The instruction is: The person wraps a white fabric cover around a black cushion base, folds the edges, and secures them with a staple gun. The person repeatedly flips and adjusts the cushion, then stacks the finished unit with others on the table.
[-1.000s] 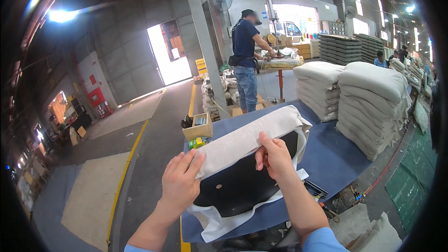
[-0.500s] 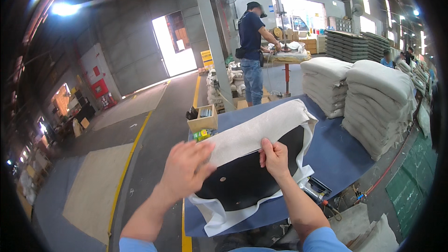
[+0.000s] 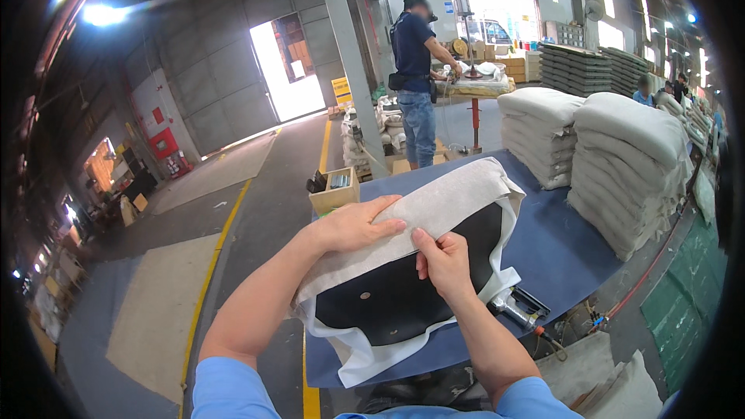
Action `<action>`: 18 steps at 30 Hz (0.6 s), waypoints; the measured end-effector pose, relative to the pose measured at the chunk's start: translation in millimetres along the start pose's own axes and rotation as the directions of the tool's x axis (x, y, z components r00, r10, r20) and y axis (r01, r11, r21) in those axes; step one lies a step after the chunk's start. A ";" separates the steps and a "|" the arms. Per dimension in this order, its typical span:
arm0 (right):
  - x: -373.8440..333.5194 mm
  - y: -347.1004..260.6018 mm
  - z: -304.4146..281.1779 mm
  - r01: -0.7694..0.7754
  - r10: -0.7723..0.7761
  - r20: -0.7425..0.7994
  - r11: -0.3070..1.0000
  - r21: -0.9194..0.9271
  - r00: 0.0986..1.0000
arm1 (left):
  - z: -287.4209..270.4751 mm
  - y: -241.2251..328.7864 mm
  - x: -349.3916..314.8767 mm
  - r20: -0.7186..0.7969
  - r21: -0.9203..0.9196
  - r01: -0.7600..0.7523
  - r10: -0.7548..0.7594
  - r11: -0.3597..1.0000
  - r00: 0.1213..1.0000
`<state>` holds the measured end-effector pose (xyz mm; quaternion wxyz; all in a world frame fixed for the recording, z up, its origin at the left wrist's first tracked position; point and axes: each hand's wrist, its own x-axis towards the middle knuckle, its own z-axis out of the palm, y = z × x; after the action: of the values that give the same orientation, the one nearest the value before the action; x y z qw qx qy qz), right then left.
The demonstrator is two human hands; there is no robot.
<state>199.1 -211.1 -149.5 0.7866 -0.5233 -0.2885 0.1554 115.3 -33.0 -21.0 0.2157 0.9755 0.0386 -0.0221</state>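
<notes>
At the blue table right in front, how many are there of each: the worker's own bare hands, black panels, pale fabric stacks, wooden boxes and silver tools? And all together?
Bare hands: 2 (left hand, right hand)
Black panel: 1
Pale fabric stacks: 2
Wooden box: 1
Silver tool: 1
Total: 7

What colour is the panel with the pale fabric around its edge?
The panel is black, seen best in the head view.

Downward head-height fisheye view
</notes>
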 end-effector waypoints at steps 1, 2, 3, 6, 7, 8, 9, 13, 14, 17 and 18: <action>-1.1 4.5 2.8 0.014 -0.014 -0.002 1.000 0.009 1.000 | -4.0 1.8 -0.7 0.017 -0.010 -0.002 0.003 1.000 1.000; -2.5 8.5 5.0 0.011 -0.011 -0.010 0.999 0.032 1.000 | -5.9 2.9 0.3 0.013 0.025 -0.048 0.047 0.999 0.999; -4.5 10.6 8.8 0.008 -0.007 -0.016 0.998 0.057 1.000 | -7.1 2.4 1.2 0.011 0.061 -0.090 0.090 0.994 0.996; -5.2 13.9 7.2 0.029 -0.030 0.009 0.994 0.108 0.999 | -7.2 6.6 12.7 0.020 0.052 -0.114 0.113 0.992 0.993; -4.7 12.0 5.3 0.024 -0.025 0.005 0.993 0.114 1.000 | -3.1 10.2 19.2 0.033 0.024 -0.108 0.108 0.994 0.994; -2.6 9.3 3.6 0.022 -0.022 -0.003 0.993 0.119 1.000 | -1.3 11.1 19.1 -0.043 0.042 -0.091 0.092 0.995 0.995; -1.3 8.5 1.0 0.002 -0.003 0.009 0.997 0.071 1.000 | 3.3 7.3 17.3 -0.093 0.058 -0.076 0.081 0.995 0.992; -18.7 16.6 -17.1 -0.091 0.078 0.126 0.991 0.101 0.989 | 3.5 -8.5 4.3 -0.031 -0.305 -0.021 0.012 0.952 0.999; -28.0 15.1 -26.6 -0.098 0.090 0.108 0.993 0.064 0.990 | 2.6 -14.0 -6.4 -0.065 -0.308 -0.011 -0.010 0.951 0.998; -53.5 53.4 -110.2 0.033 -0.068 -0.209 0.986 -0.164 0.976 | 5.7 -41.4 -40.6 -0.159 -0.393 -0.027 -0.039 0.919 0.987; -61.3 66.8 -144.0 0.008 -0.174 -0.357 0.907 -0.421 0.918 | 6.7 -50.3 -52.5 -0.195 -0.410 -0.029 -0.056 0.911 0.979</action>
<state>243.7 -323.3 -269.5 0.7063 -0.6830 -0.1784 -0.0526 58.6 6.2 -45.0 0.4108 0.9051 0.0707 0.0842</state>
